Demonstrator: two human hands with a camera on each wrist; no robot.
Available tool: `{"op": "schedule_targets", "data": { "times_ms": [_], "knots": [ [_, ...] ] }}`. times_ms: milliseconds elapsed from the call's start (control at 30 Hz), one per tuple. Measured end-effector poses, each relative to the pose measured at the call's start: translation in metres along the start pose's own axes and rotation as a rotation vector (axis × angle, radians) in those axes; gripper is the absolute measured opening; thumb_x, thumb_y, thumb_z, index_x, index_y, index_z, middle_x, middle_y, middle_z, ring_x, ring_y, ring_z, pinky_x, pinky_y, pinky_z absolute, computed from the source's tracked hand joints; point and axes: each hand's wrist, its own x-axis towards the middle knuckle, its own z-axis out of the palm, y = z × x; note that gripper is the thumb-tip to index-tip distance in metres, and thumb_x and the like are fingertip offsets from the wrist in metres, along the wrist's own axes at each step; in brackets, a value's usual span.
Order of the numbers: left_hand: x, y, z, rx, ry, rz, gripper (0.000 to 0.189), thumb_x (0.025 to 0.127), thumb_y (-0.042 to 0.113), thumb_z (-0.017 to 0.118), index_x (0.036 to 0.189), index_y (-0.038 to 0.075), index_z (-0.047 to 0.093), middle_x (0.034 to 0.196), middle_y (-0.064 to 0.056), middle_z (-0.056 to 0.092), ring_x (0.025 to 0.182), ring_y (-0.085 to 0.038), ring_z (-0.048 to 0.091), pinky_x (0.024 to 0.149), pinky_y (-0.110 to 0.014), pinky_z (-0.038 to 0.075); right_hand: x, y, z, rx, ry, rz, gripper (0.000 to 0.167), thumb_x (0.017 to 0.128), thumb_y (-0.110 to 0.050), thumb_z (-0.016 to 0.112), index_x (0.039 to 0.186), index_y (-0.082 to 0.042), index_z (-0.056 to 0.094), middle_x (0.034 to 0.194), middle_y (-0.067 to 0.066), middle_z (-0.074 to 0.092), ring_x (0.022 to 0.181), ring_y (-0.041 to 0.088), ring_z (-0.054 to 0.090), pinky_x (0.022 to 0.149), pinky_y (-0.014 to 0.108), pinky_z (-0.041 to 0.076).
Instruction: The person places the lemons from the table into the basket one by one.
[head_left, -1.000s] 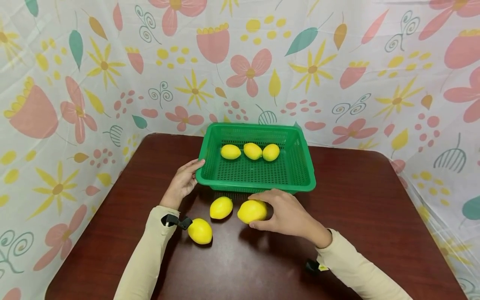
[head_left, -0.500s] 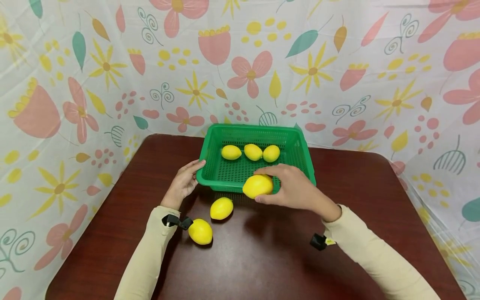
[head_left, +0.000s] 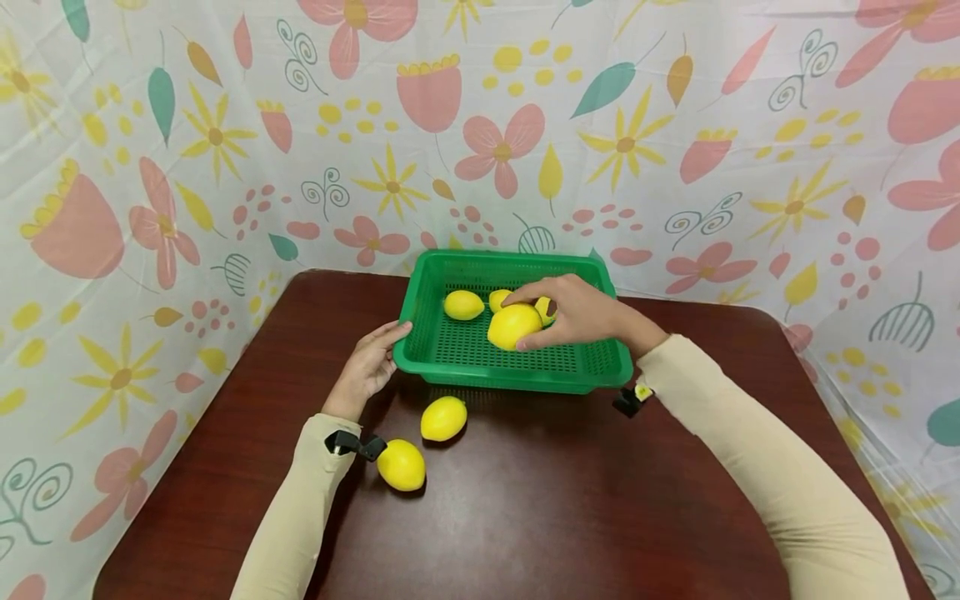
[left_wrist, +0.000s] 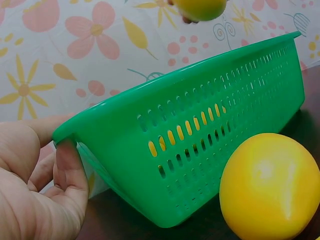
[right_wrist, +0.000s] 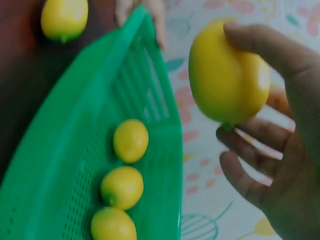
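My right hand (head_left: 581,312) holds a yellow lemon (head_left: 513,327) between thumb and fingers, over the green plastic basket (head_left: 510,379). The right wrist view shows this lemon (right_wrist: 225,75) up close, green at its tip. At the basket's left end, my left hand (head_left: 367,367) pinches the rim; the left wrist view has the thumb and fingers on either side of that corner. Three lemons lie inside in a row along the far side: the left one (head_left: 463,305) is in full view, and the held lemon and right hand partly cover the other two.
Two lemons rest on the dark red-brown table (head_left: 570,500) in front of the basket, one nearer (head_left: 401,465) by the left wrist and one farther (head_left: 443,418). A flower-printed cloth (head_left: 495,208) hangs behind and along the sides.
My right hand has lifted the lemon from in front of the basket, moving it up and away from me over the basket. The left hand stays at the rim.
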Motion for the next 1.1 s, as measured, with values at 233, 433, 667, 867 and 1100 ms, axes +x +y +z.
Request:
{"op": "schedule_targets", "data": {
  "times_ms": [233,433,667,867,1100],
  "knots": [
    [-0.001,0.0,-0.001,0.0,0.001,-0.004,0.056,0.105,0.021,0.062,0.155,0.008,0.042,0.106,0.0,0.063,0.075,-0.005,0.06,0.074,-0.017,0.056,0.03,0.028,-0.003,0.014,-0.116,0.022,0.062,0.083,-0.045,0.085,0.136,-0.02,0.067,0.137,-0.003,0.065,0.111,0.015,0.062,0.087,0.043,0.059],
    [0.0,0.0,-0.001,0.001,-0.009,0.006,0.056,0.105,0.021,0.062,0.155,0.007,0.042,0.102,0.001,0.064,0.074,-0.005,0.06,0.073,-0.017,0.056,0.053,0.047,0.002,0.016,-0.158,0.055,0.063,0.083,-0.04,0.087,0.136,-0.015,0.066,0.134,0.0,0.066,0.109,0.02,0.062,0.089,0.045,0.057],
    [0.001,-0.002,-0.002,-0.001,-0.014,0.011,0.057,0.105,0.021,0.062,0.155,0.006,0.04,0.092,0.003,0.065,0.066,-0.005,0.056,0.069,-0.016,0.054,0.077,0.068,0.016,0.034,-0.195,0.134,0.063,0.083,-0.039,0.087,0.137,-0.017,0.065,0.127,-0.003,0.07,0.109,0.02,0.06,0.095,0.043,0.052],
    [0.001,-0.002,-0.002,-0.013,-0.009,0.011,0.057,0.105,0.021,0.062,0.155,0.006,0.04,0.095,0.002,0.065,0.068,-0.005,0.058,0.07,-0.016,0.055,0.094,0.079,0.032,0.062,-0.242,0.183,0.061,0.083,-0.039,0.087,0.135,-0.018,0.064,0.124,0.0,0.071,0.11,0.021,0.064,0.093,0.041,0.054],
    [0.001,-0.003,0.0,-0.019,0.006,0.001,0.054,0.105,0.02,0.061,0.154,0.008,0.042,0.095,0.002,0.065,0.068,-0.004,0.057,0.069,-0.016,0.055,0.104,0.081,0.046,0.015,-0.309,0.22,0.062,0.081,-0.039,0.089,0.132,-0.016,0.064,0.123,0.01,0.07,0.106,0.024,0.065,0.087,0.039,0.057]
  ]
}}
